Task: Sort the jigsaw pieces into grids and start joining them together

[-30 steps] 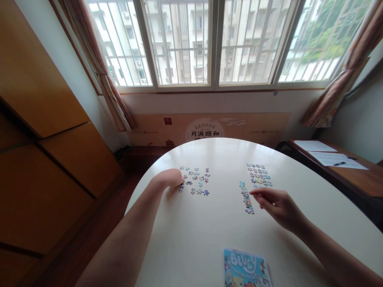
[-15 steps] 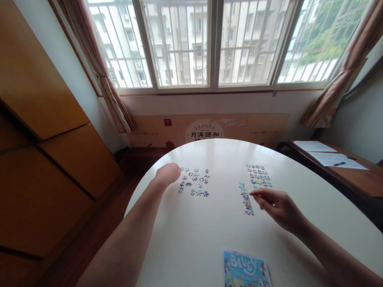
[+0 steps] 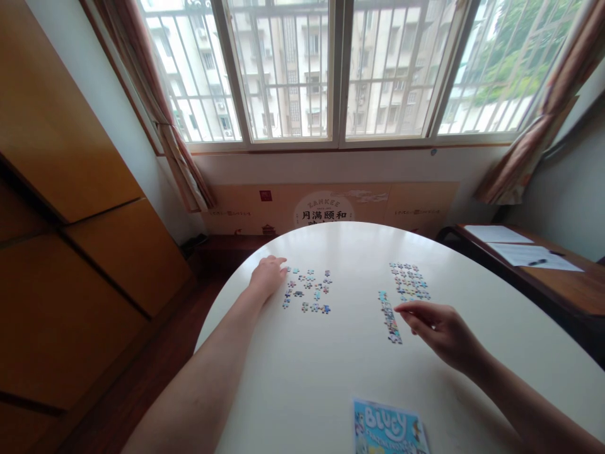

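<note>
My left hand [image 3: 268, 275] is at the left side of the white table, its fingers a little apart over the upper left corner of a loose group of jigsaw puzzle pieces [image 3: 317, 294]. Nothing shows in its grasp. My right hand [image 3: 435, 325] has thumb and forefinger pinched together, the tips beside the right edge of a narrow strip of joined puzzle pieces [image 3: 389, 320]. Whether a piece is between those fingertips I cannot make out. Just beyond this hand, more puzzle pieces [image 3: 409, 280] lie in close rows.
A blue card or box reading "Bluey" [image 3: 387, 425] lies at the near edge of view on the round white table [image 3: 302, 372]. To the right, a wooden side table [image 3: 567, 284] holds white papers [image 3: 534, 256]. Wooden cabinets [image 3: 118, 265] stand at left, a barred window [image 3: 288, 69] ahead.
The fingers of my left hand have loosened from a closed grip and spread slightly. My right hand keeps its pinch beside the strip, almost still. The camera view shifts very slightly.
</note>
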{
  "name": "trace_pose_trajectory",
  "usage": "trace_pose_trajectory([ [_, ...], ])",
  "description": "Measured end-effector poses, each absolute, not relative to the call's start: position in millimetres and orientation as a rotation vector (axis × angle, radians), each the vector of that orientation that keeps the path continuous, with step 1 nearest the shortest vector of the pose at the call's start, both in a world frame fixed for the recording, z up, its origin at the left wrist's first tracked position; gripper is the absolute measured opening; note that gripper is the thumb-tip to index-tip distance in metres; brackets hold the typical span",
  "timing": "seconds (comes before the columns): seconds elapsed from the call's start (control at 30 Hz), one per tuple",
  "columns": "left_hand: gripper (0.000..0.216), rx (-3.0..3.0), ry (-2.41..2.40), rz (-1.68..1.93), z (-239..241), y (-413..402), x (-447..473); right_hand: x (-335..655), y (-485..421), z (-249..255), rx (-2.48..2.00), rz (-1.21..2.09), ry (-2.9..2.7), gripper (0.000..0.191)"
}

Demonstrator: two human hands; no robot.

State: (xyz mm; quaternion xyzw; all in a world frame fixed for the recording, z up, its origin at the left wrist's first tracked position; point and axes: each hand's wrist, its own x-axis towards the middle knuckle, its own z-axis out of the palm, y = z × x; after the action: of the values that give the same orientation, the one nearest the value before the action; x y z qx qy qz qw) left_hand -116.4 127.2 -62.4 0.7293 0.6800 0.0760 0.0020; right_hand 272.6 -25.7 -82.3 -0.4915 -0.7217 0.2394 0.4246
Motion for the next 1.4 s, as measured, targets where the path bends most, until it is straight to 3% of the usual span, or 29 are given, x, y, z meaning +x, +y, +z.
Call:
trace_pose_trajectory([
  [1.4,0.019,1.950,2.229,0.089,-36.7,118.5,-107.4,274.3,-24.4,-83.0,-1.222,0.609,-1.808,0.029],
])
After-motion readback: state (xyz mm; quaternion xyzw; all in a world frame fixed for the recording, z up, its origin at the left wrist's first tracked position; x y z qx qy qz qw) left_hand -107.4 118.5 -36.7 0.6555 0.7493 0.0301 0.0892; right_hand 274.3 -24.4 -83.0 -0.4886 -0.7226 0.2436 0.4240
